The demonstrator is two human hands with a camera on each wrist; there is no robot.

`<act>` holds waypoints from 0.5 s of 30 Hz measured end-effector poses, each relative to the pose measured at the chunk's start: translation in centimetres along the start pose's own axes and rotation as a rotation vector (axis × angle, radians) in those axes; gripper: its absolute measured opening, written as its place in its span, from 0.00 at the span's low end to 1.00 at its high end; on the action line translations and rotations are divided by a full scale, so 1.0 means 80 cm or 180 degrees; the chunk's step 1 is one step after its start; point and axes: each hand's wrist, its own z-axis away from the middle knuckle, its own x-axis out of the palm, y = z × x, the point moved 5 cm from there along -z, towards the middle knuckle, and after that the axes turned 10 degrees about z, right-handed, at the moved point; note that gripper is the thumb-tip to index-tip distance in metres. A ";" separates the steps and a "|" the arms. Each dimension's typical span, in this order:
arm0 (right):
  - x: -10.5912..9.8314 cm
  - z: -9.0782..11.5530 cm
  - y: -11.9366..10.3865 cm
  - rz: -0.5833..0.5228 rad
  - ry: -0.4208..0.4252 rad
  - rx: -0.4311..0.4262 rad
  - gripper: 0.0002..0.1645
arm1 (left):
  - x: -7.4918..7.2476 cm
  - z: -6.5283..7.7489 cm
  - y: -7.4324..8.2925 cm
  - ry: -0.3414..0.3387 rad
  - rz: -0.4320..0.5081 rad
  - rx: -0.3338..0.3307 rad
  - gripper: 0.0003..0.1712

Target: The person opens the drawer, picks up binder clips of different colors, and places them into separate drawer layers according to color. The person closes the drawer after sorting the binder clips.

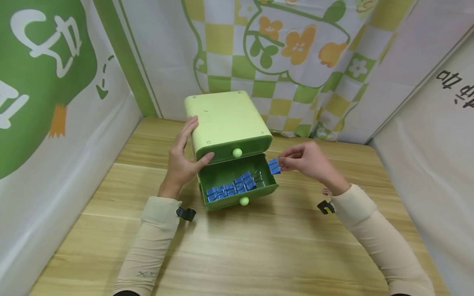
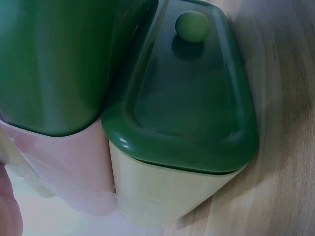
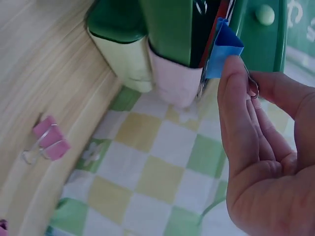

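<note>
A light-green drawer cabinet (image 1: 227,119) with dark green drawer fronts stands on the table. Its middle drawer (image 1: 222,170) is pulled out, and a row of blue binder clips (image 1: 231,187) lies inside. My left hand (image 1: 183,160) rests against the cabinet's left side, thumb across the front corner and fingers fairly straight along the wall. Beside the drawer's right edge, my right hand (image 1: 303,160) pinches a blue binder clip (image 1: 274,166) by its wire handle. The right wrist view shows this clip (image 3: 224,54) close to the drawer wall, between thumb and fingertips.
A pink binder clip (image 3: 51,138) lies on the wooden table (image 1: 237,255), mostly hidden under my right forearm in the head view. Below the pulled-out drawer is a closed drawer (image 2: 187,98) with a round knob. A checkered curtain (image 1: 259,61) hangs behind the cabinet.
</note>
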 end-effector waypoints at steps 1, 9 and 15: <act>0.002 0.000 -0.006 0.0183 0.0043 -0.0079 0.10 | 0.000 0.000 0.000 -0.0002 -0.0007 0.0000 0.50; 0.027 0.002 -0.053 0.1235 0.0368 -0.0717 0.03 | 0.000 0.000 -0.001 0.0003 -0.0033 0.0013 0.50; 0.047 -0.004 -0.067 0.1273 0.0252 -0.0814 0.04 | 0.000 0.000 -0.001 -0.0004 0.0012 0.0038 0.49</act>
